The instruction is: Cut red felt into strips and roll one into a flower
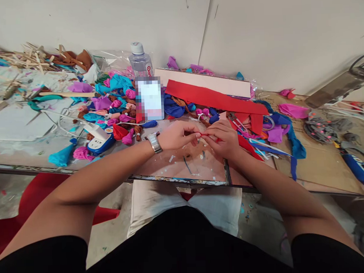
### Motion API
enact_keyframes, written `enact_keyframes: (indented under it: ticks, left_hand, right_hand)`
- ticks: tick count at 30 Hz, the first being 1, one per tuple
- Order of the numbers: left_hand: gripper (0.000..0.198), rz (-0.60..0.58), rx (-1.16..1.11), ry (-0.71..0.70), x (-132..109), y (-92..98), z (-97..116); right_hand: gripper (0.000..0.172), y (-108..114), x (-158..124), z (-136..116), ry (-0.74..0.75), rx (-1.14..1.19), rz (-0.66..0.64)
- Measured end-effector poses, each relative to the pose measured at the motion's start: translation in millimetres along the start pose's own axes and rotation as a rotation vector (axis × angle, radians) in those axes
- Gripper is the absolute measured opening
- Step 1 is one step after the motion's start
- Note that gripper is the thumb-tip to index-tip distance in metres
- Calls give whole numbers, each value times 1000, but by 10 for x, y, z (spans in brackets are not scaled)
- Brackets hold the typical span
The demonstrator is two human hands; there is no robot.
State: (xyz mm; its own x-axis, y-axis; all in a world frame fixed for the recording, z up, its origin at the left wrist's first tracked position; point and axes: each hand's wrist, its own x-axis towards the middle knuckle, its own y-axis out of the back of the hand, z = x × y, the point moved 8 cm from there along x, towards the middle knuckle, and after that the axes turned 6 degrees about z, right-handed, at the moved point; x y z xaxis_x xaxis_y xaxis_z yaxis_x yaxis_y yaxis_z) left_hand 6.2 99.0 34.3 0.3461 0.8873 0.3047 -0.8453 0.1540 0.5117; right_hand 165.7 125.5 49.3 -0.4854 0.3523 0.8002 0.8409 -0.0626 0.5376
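Observation:
My left hand (178,136), with a metal-banded watch at its wrist, is closed with thumb and fingertips pinching one end of a small piece of red fabric (203,134). The other end is pinched by my right hand (223,136), its fingers curled over the fabric and hiding most of it. Both hands meet just above the table near its front edge. Behind them lies a long red fabric strip (216,96), folded down at its right end. Left of my hands are several rolled fabric rosettes (129,93) in pink, blue, purple and brown.
A phone (150,99) with a blurred screen leans near a water bottle (140,60). A power strip (101,144) with a white plug sits left, near green-handled scissors (37,102). Wood sticks (33,60) pile at far left. A dark tumbler (338,85) lies right, by cardboard (323,159).

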Motion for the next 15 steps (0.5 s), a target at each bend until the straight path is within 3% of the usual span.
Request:
enact_keyframes:
  ticks: [7,15]
  left_hand:
    - [35,154,597,-383,-64,6,151]
    - [35,241,748,-585,-117,-13,255]
  right_hand:
    - [16,-35,-3,45,-107,128,-15]
    - [27,-73,-14,79,-281,208,-61]
